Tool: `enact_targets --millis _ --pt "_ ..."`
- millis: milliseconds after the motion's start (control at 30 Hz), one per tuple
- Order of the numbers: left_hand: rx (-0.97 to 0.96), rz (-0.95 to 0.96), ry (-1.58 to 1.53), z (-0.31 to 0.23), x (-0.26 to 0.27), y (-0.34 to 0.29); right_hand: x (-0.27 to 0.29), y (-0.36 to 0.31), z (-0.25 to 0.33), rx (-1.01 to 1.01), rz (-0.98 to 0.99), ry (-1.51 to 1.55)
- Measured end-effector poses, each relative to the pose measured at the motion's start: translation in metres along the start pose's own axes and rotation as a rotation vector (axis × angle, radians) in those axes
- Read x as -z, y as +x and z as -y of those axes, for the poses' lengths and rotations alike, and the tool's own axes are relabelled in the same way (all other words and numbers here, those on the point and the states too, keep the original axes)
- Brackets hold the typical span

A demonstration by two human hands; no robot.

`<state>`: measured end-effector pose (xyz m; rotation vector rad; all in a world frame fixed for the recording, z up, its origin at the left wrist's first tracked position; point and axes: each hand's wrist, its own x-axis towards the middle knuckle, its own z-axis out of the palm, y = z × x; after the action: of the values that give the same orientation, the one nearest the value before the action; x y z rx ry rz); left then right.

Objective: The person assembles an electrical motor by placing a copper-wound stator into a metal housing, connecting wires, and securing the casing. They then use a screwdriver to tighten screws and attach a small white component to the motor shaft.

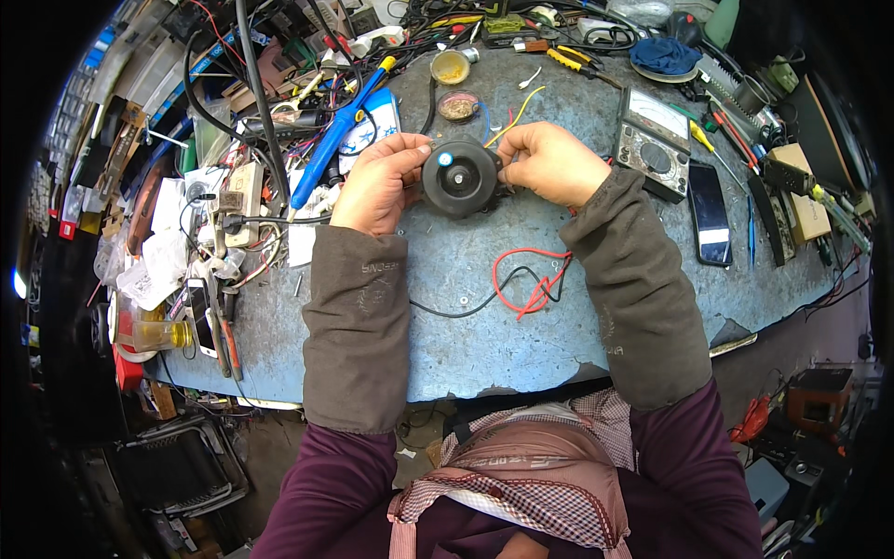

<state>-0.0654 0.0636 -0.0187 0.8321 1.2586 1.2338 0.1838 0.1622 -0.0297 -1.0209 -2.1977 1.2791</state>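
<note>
Between my hands, over the middle of the blue-grey workbench [484, 349], is a round black part [460, 177] with a recessed centre, a small metal shaft end and a blue-and-white sticker. My left hand [380, 184] is closed on its left edge, thumb on top and the other fingers partly hidden below. At the right edge my right hand [551, 164] pinches it with thumb and bent fingers. A yellow wire [517, 114] runs up and away from behind the part, near my right fingertips. Loose red and black test leads [533, 296] lie coiled on the bench in front.
An analog multimeter [655, 154] and a dark phone [710, 216] lie on the right. Two small round tins [451, 67] stand beyond the part. A blue soldering iron [337, 135] slants at left beside heaped wires and tools. Pliers [573, 61] lie at the back.
</note>
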Motion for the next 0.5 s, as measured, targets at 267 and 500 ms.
enact_targets --millis 267,500 --pt "0.012 0.007 0.003 0.001 0.002 0.003 0.001 0.0 0.001 -0.016 0.005 -0.015" --pt "0.006 -0.068 0.07 0.006 -0.002 0.004 0.011 -0.006 0.004 -0.066 -0.073 -0.26"
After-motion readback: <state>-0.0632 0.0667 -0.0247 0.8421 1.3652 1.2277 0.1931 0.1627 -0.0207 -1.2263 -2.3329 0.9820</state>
